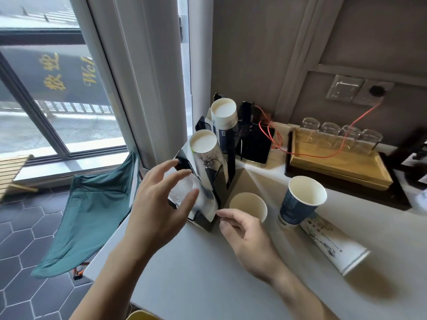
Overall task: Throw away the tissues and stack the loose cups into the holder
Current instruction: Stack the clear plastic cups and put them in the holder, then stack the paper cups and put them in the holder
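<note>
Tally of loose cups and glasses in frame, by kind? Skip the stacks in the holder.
Blue paper cup, upright: 1
White paper cup, upright: 1
White printed cup stack, on its side: 1
Clear plastic cup, in the left hand: 1
Glasses on the tray: 4
Total: 8

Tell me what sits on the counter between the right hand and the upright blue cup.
In the head view, a plain paper cup stands between the right hand and the blue cup; the hand's fingertips reach toward it.
</note>
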